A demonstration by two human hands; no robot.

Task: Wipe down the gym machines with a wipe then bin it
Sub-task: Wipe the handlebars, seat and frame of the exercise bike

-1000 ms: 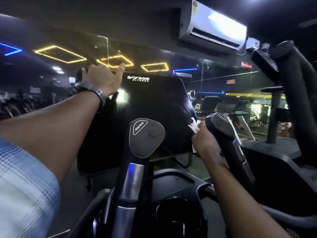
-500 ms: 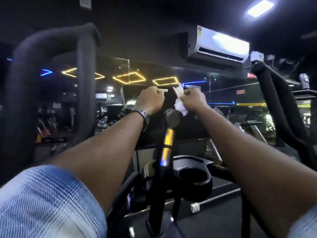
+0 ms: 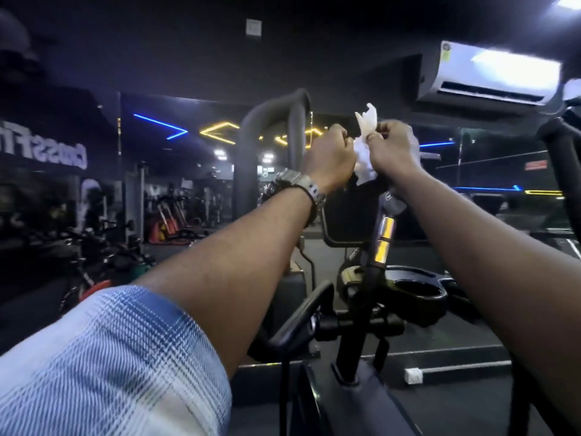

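step: re-folding wipe point(image 3: 366, 146) | left hand point(image 3: 330, 158) and right hand point(image 3: 393, 149) both pinching it | next: wipe handle point(image 3: 385, 228), needs clean face out

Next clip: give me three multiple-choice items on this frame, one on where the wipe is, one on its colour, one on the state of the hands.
1. Where is the wipe?
A. Between both hands, held up
B. In the cup holder
C. On the floor

2. What colour is it?
A. Blue
B. White
C. Yellow

3. What state are the hands in?
A. Both open and flat
B. Only the right grips it
C. Both pinch it

Key: 1 A, it sits between the left hand and the right hand, above the handle. 2 B, it shows white. 3 C, fingers of each close on it.
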